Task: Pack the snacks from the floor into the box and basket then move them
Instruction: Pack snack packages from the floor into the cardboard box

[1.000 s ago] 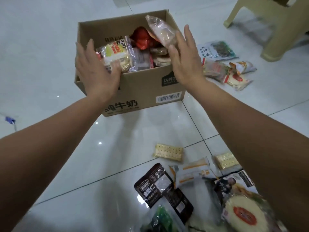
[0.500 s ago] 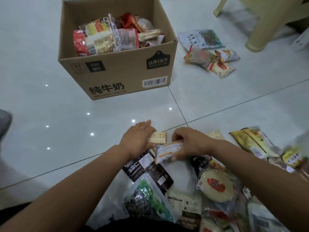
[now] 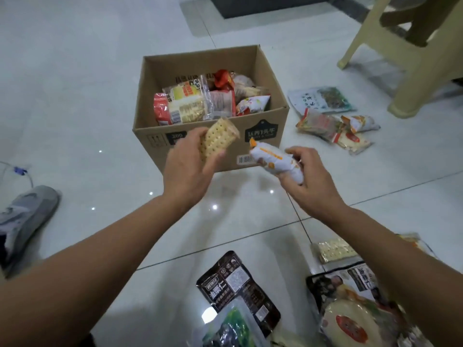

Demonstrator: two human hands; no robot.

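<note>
The step in hand is loading the cardboard box (image 3: 200,62), which stands open on the tiled floor (image 3: 75,96) straight ahead. The left hand (image 3: 190,166) grips one cracker packet (image 3: 220,139), raised in front of the box's near wall. The right hand (image 3: 310,179) is wrapped round one white-and-orange packet (image 3: 273,159), just right of the box's lower front corner. As I judge it, the next move calls for lifting both packets over the near rim and letting go above the pile inside, which looks about half full.

Counted: one box, two packets in hand, and at least six packets in the box, overlapping too much for an exact tally. To the right of the box lie four: a green-and-white pouch (image 3: 322,100) and a cluster of three (image 3: 335,131). Near the person I see a second cracker packet (image 3: 335,250), a black pouch (image 3: 238,289), a green bag (image 3: 230,326) and a round red-labelled pack (image 3: 350,324), with others cut off at the edge. No basket is in view.
</note>
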